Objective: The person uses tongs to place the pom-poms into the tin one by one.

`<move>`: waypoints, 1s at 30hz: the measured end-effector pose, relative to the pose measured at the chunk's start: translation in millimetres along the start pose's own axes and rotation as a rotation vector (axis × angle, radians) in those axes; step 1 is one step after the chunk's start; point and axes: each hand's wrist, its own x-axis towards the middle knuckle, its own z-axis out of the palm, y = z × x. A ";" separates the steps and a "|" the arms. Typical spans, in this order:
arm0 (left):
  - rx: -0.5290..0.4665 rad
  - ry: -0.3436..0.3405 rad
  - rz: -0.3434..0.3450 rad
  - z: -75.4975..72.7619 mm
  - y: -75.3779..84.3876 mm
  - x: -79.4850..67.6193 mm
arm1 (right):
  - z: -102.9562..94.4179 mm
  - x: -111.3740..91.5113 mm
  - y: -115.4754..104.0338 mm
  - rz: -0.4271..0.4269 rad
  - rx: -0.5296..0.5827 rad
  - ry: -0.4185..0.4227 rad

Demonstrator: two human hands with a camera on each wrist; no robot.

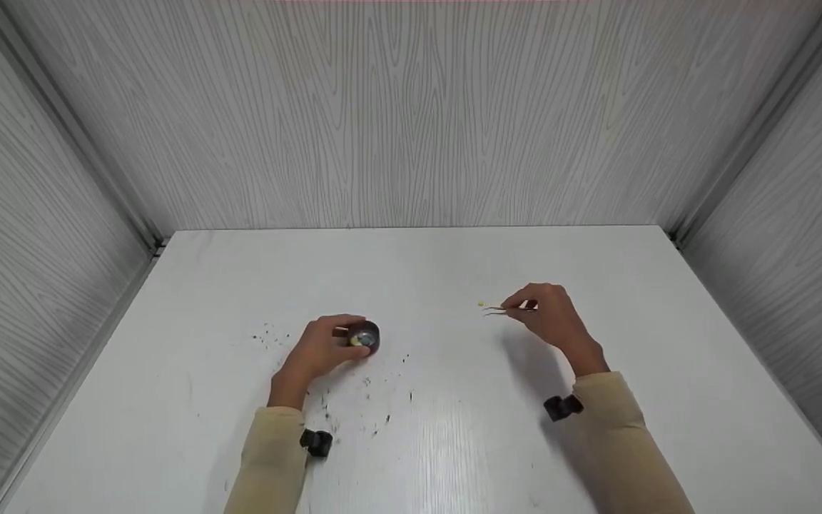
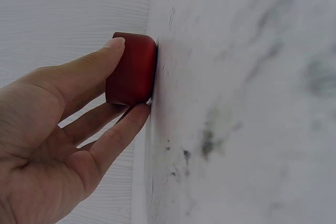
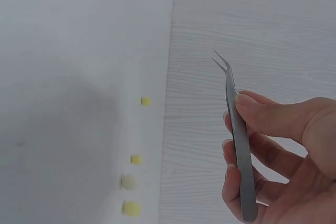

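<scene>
One small red container [image 2: 134, 69] and one pair of bent-tipped tweezers [image 3: 241, 156] at a white surface [image 1: 454, 442].
The left hand [image 1: 317, 350] grips the container between thumb and fingers, its base on the surface near scattered dark specks [image 1: 387, 418]; the right hand [image 1: 555, 318] has its fingers pinching the tweezers, tips parted and raised, close to a row of small yellowish pieces [image 3: 132, 208].

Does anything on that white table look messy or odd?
Yes: dark specks and smudges dot the white table near the small red pot. They look odd against the pale surface, perhaps spilled grime; I can't tell exactly.
</scene>
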 end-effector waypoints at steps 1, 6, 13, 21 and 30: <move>0.001 0.001 -0.001 -0.2 0.1 0.1 | -1.9 -1.0 1.5 0.004 0.000 0.002; 0.010 0.006 0.002 -0.7 1.0 -0.2 | -10.5 -4.6 7.1 0.029 -0.008 0.006; 0.021 0.008 0.021 -1.2 0.8 0.2 | -17.8 -8.3 13.6 0.061 -0.033 0.000; 0.023 0.009 0.017 -1.0 -0.8 0.7 | -23.8 -12.3 20.7 0.106 -0.056 -0.013; 0.020 0.008 0.011 -0.3 -0.8 1.6 | -29.4 -17.0 35.6 0.140 -0.083 -0.019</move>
